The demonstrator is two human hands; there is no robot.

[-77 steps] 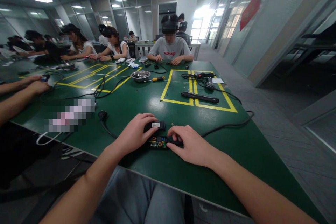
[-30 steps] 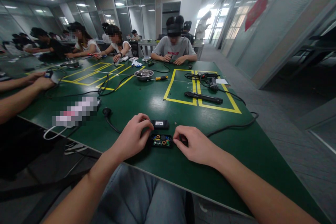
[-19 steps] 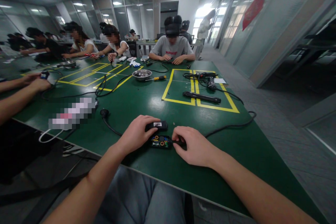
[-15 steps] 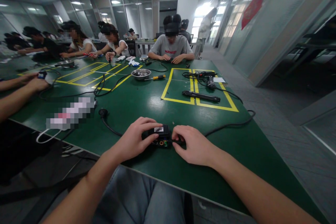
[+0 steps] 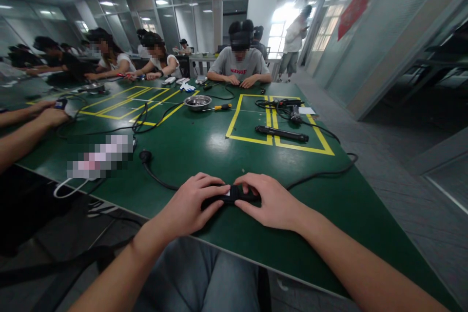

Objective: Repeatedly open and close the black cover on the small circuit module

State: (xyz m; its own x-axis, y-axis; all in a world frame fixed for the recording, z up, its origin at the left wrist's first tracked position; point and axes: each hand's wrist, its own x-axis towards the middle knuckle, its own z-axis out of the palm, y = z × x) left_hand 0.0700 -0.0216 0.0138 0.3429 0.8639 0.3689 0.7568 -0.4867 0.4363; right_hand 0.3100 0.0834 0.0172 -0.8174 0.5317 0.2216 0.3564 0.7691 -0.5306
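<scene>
A black power adapter with a white label lies near the front edge of the green table, its case halves together and no circuit board showing. My left hand is closed around its left part, fingers on top and thumb along the near side. At the right end, my right hand grips the adapter, fingers behind and thumb in front, and covers where the black cord comes out. On the left side a second cord runs from under my left hand to a black plug.
A blurred white power strip lies left. Farther back are a metal bowl, a yellow-handled screwdriver, a black bar-shaped tool and tangled cords inside yellow tape outlines. Another person's hands work at far left; a person sits opposite.
The labelled cover has come down over the green circuit board, which no longer shows. My right hand has moved slightly left, from the cord onto the adapter's end.
</scene>
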